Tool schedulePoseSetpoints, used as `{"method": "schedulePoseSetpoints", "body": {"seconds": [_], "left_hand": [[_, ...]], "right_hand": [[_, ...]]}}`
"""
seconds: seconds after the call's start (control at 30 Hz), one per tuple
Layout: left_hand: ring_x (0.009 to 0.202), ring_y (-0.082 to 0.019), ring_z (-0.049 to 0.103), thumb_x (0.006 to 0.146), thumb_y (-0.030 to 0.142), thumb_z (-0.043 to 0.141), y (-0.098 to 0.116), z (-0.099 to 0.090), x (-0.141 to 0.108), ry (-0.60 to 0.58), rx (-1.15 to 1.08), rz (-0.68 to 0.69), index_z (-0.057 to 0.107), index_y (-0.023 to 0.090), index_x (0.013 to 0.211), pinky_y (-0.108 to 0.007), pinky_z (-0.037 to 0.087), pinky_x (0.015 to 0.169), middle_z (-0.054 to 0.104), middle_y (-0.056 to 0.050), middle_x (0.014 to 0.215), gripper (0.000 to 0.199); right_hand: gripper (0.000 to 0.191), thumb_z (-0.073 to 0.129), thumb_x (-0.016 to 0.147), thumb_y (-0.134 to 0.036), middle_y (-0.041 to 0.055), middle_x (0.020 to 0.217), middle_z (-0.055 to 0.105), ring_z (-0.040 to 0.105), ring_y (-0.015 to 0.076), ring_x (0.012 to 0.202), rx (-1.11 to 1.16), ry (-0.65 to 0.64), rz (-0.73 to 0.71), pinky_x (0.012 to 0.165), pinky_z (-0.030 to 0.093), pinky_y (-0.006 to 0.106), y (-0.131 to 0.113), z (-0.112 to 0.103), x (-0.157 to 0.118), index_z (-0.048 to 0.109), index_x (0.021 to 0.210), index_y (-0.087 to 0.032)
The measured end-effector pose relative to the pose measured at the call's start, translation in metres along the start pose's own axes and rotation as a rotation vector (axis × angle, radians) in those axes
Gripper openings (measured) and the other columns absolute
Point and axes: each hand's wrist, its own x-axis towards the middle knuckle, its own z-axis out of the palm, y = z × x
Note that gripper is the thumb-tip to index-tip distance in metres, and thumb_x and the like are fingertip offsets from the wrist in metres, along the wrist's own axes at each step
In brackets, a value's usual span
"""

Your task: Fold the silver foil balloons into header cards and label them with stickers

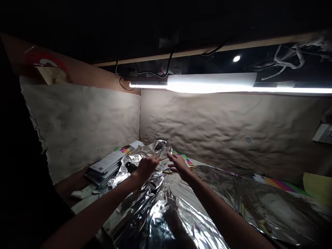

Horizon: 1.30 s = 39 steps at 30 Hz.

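A large crinkled sheet of shiny film (158,214) spreads over the table, silvery in places and see-through in others. At its far end my left hand (146,168) is closed, with a raised, clear-looking edge of the film at its fingertips. Just to the right, my right hand (179,165) has its fingers stretched out and slightly apart, close to the same raised edge. Whether its fingertips touch the film I cannot tell. A small black object (131,167) lies by the left wrist, partly hidden by it.
Stacked printed papers or booklets (107,164) lie on the left, against a paper-covered wall (85,128). Colourful sheets (281,183) show along the back right edge. A lit tube lamp (210,86) and dangling cables (168,65) hang low above the table.
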Motion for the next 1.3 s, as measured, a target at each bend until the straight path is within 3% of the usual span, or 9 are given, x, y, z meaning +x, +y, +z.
{"method": "schedulePoseSetpoints", "body": {"seconds": [0.1, 0.2, 0.33, 0.5, 0.77, 0.9, 1.03, 1.17, 1.3], "left_hand": [[0.08, -0.026, 0.067, 0.094, 0.013, 0.043, 0.031, -0.001, -0.023, -0.018, -0.061, 0.097, 0.07, 0.018, 0.09, -0.033, 0.045, 0.069, 0.068, -0.014, 0.086, 0.027], [0.079, -0.027, 0.068, 0.095, 0.033, 0.052, 0.042, -0.011, -0.045, 0.023, -0.184, 0.164, 0.069, 0.022, 0.104, -0.034, 0.047, 0.069, 0.071, -0.013, 0.09, 0.022], [0.103, -0.03, 0.067, 0.091, 0.054, 0.055, 0.018, -0.026, -0.063, 0.036, -0.359, 0.119, 0.063, 0.025, 0.124, -0.039, 0.049, 0.089, 0.07, -0.012, 0.116, 0.045], [0.14, -0.03, 0.04, 0.093, 0.052, 0.051, -0.002, -0.005, -0.081, -0.293, -0.378, 0.278, 0.046, 0.028, 0.145, -0.045, 0.034, 0.114, 0.046, -0.007, 0.151, 0.057], [0.149, -0.037, 0.003, 0.09, 0.057, 0.053, 0.03, 0.013, -0.117, -0.508, -0.448, 0.445, 0.014, 0.038, 0.155, -0.062, 0.017, 0.116, -0.001, -0.005, 0.164, 0.078], [0.15, -0.035, 0.003, 0.089, 0.052, 0.059, 0.04, 0.005, -0.137, -0.525, -0.546, 0.414, 0.0, 0.038, 0.155, -0.055, 0.027, 0.116, -0.006, -0.004, 0.163, 0.09], [0.149, -0.036, 0.011, 0.09, 0.059, 0.052, 0.05, 0.009, -0.163, -0.567, -0.455, 0.377, 0.005, 0.037, 0.155, -0.058, 0.023, 0.116, 0.005, -0.006, 0.163, 0.083], [0.149, -0.035, 0.012, 0.09, 0.066, 0.044, 0.054, 0.016, -0.171, -0.575, -0.356, 0.372, 0.013, 0.037, 0.155, -0.059, 0.019, 0.117, 0.011, -0.006, 0.162, 0.077], [0.149, -0.035, 0.018, 0.091, 0.064, 0.044, 0.03, 0.024, -0.161, -0.45, -0.185, 0.237, 0.028, 0.031, 0.153, -0.059, 0.017, 0.117, 0.024, -0.008, 0.16, 0.072]], "right_hand": [[0.031, 0.077, 0.07, -0.043, 0.0068, 0.081, 0.068, 0.063, 0.0219, 0.078, -0.085, 0.111, -0.055, 0.065, 0.047, 0.029, -0.004, 0.025, 0.028, 0.068, 0.083, -0.017], [0.017, 0.073, 0.069, -0.03, 0.0043, 0.064, 0.063, 0.06, 0.0207, 0.073, -0.149, 0.22, -0.088, 0.06, 0.043, 0.025, 0.008, 0.013, 0.033, 0.064, 0.063, -0.017], [0.025, 0.062, 0.074, -0.041, 0.0006, 0.057, 0.059, 0.053, 0.0138, 0.054, -0.151, 0.365, -0.084, 0.05, 0.04, 0.023, 0.038, -0.06, 0.0, 0.063, 0.068, -0.017], [0.038, 0.062, 0.064, -0.055, -0.0046, 0.044, 0.044, 0.039, 0.0091, 0.039, -0.163, 0.531, 0.021, 0.04, 0.033, 0.023, 0.085, -0.155, -0.07, 0.049, 0.054, -0.021], [0.036, 0.06, 0.06, -0.055, -0.0012, 0.043, 0.049, 0.043, 0.0123, 0.04, -0.288, 0.671, 0.055, 0.041, 0.033, 0.026, 0.127, -0.214, -0.127, 0.051, 0.051, -0.021], [0.042, 0.061, 0.065, -0.046, 0.008, 0.069, 0.068, 0.062, 0.0241, 0.063, -0.418, 0.78, 0.047, 0.058, 0.049, 0.035, 0.124, -0.244, -0.133, 0.068, 0.091, -0.014], [0.065, 0.059, 0.074, -0.04, 0.0175, 0.128, 0.062, 0.057, 0.034, 0.118, -0.637, 0.786, -0.088, 0.099, 0.043, 0.047, 0.118, -0.229, -0.123, 0.055, 0.133, -0.014], [0.056, 0.046, 0.091, -0.044, 0.0133, 0.148, 0.048, 0.039, 0.03, 0.139, -1.01, 0.256, -0.303, 0.114, 0.03, 0.047, 0.126, -0.159, -0.106, 0.052, 0.14, -0.017], [0.068, 0.037, 0.096, -0.058, 0.0096, 0.16, 0.027, 0.022, 0.0302, 0.148, -1.191, -0.114, -0.11, 0.118, 0.02, 0.049, 0.138, -0.113, -0.096, 0.035, 0.152, -0.019]]}}
